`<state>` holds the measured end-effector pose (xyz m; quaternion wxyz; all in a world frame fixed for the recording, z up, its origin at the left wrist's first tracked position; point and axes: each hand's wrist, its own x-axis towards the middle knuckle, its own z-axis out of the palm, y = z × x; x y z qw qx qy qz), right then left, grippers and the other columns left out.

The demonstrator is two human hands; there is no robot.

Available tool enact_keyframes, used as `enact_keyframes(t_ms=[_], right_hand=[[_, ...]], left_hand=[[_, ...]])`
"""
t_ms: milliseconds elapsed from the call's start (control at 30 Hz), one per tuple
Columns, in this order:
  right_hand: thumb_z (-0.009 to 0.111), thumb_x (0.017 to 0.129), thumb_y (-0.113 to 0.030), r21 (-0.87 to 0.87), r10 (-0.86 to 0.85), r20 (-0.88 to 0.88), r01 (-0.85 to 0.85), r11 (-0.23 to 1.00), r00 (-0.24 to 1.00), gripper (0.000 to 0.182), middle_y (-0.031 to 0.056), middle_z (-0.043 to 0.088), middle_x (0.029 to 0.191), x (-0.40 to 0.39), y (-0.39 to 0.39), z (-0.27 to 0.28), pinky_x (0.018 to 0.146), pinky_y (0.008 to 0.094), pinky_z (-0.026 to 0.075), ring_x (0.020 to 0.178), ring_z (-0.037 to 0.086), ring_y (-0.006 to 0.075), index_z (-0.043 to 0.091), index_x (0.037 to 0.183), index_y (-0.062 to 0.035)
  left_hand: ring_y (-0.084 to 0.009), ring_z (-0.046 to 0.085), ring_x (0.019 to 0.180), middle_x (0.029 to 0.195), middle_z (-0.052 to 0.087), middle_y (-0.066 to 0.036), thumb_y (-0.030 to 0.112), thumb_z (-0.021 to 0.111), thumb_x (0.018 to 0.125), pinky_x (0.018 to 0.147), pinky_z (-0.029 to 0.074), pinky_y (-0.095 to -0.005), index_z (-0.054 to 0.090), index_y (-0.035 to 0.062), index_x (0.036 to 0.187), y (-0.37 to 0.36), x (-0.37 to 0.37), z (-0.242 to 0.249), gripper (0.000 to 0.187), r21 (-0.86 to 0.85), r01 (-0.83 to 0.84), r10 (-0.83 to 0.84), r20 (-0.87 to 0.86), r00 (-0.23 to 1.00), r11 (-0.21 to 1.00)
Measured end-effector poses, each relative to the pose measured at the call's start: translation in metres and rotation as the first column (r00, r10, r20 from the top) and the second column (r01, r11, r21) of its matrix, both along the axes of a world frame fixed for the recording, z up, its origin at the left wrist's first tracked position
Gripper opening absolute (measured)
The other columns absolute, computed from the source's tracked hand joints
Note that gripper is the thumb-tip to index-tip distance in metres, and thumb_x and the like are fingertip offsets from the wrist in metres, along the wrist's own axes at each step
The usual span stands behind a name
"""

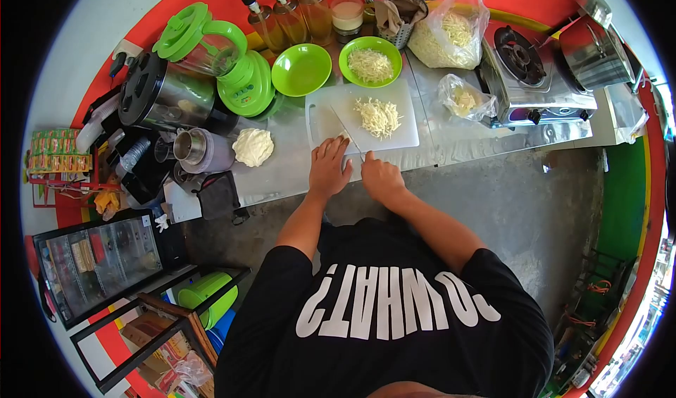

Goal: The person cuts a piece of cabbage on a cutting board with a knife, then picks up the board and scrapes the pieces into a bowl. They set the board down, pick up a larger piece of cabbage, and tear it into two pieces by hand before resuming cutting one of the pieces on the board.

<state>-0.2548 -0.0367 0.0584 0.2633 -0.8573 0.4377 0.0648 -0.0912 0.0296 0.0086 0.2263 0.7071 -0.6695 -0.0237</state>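
Note:
A white cutting board (pixel 406 134) lies at the counter's front edge with a heap of pale shredded vegetable (pixel 378 117) on its right half. My right hand (pixel 382 179) is closed around the handle of a knife (pixel 347 129), whose blade slants away to the left across the board. Just left of the blade, my left hand (pixel 328 167) rests at the board's front edge, fingers bent down and together; what lies under the fingertips is too small to tell. Behind the board stand a green bowl (pixel 400 63) of similar shreds and a green bowl (pixel 301 70) with nothing visible inside.
Left are a green blender (pixel 246 84), a ball of pale dough (pixel 253 147) and a metal-topped container (pixel 190 146). Oil bottles (pixel 289 17) line the back. Bags of shreds (pixel 451 39) and a smaller bag (pixel 465 101) sit beside the gas stove (pixel 539 81) at right.

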Motion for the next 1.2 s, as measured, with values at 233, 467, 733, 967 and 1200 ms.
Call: enact_keyframes(t_ms=[233,467,733,967,1200], right_hand=[[0.051,0.103,-0.024,-0.040,-0.008,-0.062,0.005,0.999,0.998,0.028,0.0205,0.071,0.076,-0.004,0.005,-0.007,0.066,0.0487,0.059,0.073,0.073,0.0387,0.049,0.110,0.0031],[0.049,0.096,-0.010,-0.092,0.012,-0.073,-0.019,0.996,0.997,0.014,0.0215,0.072,0.074,-0.005,0.006,-0.026,0.062,0.0446,0.061,0.069,0.074,0.0364,0.050,0.104,0.0009],[0.050,0.098,-0.012,-0.074,-0.036,-0.095,0.028,0.997,0.995,0.022,0.0209,0.074,0.081,0.011,0.000,-0.001,0.065,0.0429,0.062,0.076,0.075,0.0360,0.048,0.114,0.0024],[0.052,0.098,-0.012,-0.126,-0.046,-0.111,0.032,0.991,0.993,0.018,0.0193,0.074,0.082,0.014,0.004,-0.018,0.065,0.0434,0.062,0.077,0.076,0.0340,0.047,0.110,-0.0001],[0.052,0.098,-0.013,-0.107,-0.004,-0.146,-0.012,0.994,0.989,0.018,0.0196,0.074,0.083,0.012,0.004,-0.006,0.066,0.0426,0.062,0.078,0.076,0.0338,0.046,0.110,-0.0005]], left_hand=[[-0.0260,0.044,0.134,0.145,0.051,-0.003,0.027,0.064,0.089,0.109,0.034,-0.0461,0.056,0.0114,0.138,-0.002,-0.002,0.001,0.053,0.061,-0.032,0.032,0.011,0.999,0.998],[-0.0266,0.045,0.133,0.145,0.052,-0.003,0.026,0.064,0.089,0.109,0.035,-0.0470,0.057,0.0108,0.137,-0.001,0.001,-0.003,0.052,0.062,-0.026,0.025,0.014,1.000,0.998],[-0.0256,0.045,0.133,0.145,0.052,-0.003,0.026,0.062,0.089,0.108,0.035,-0.0472,0.056,0.0107,0.137,-0.001,-0.003,-0.004,0.051,0.045,-0.036,0.035,0.029,0.999,0.998],[-0.0244,0.045,0.134,0.145,0.052,-0.004,0.027,0.062,0.089,0.108,0.035,-0.0467,0.055,0.0101,0.138,0.000,-0.002,-0.004,0.052,0.063,-0.044,0.042,0.024,0.999,0.997],[-0.0243,0.045,0.135,0.145,0.052,-0.005,0.026,0.063,0.089,0.108,0.036,-0.0446,0.056,0.0097,0.138,0.001,-0.002,-0.004,0.052,0.041,-0.044,0.042,0.030,0.999,0.998]])
